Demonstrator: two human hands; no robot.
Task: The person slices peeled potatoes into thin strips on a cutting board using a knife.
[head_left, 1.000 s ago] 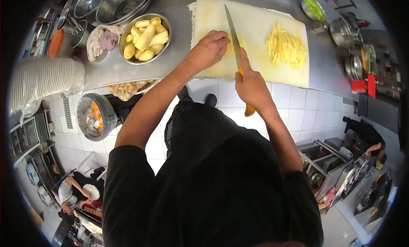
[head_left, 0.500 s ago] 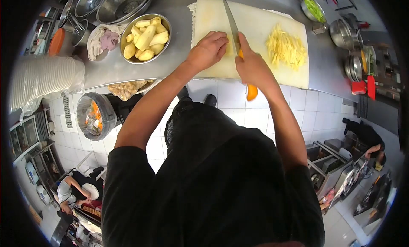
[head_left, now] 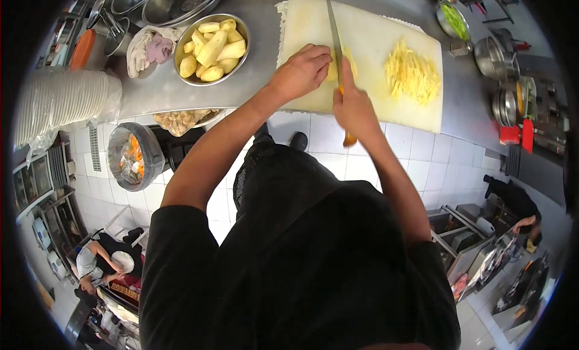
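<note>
My left hand [head_left: 303, 71] has its fingers curled over a pale yellow piece of potato [head_left: 332, 73] on the white cutting board [head_left: 365, 27]. Most of that piece is hidden by the fingers and blade. My right hand [head_left: 356, 111] grips a long kitchen knife [head_left: 333, 30] by its orange handle, with the index finger stretched along the blade. The blade stands beside my left fingertips, pointing away from me. Thin yellow slices [head_left: 351, 61] show to its right. Farther right on the board lies a heap of potato strips [head_left: 413, 72].
Left of the board stands a steel bowl [head_left: 246, 55] of peeled potatoes, beside crumpled cloths [head_left: 142, 51]. Steel basins are behind. Stacked plastic-wrapped containers [head_left: 66, 105] stand far left; a lined waste bin [head_left: 158, 163] is below. A green-filled bowl [head_left: 452, 21] sits right. Two people work farther off.
The knife has become more upright and its handle end has shifted slightly left. More thin yellow slices show right of the blade. The whole view has shifted a little.
</note>
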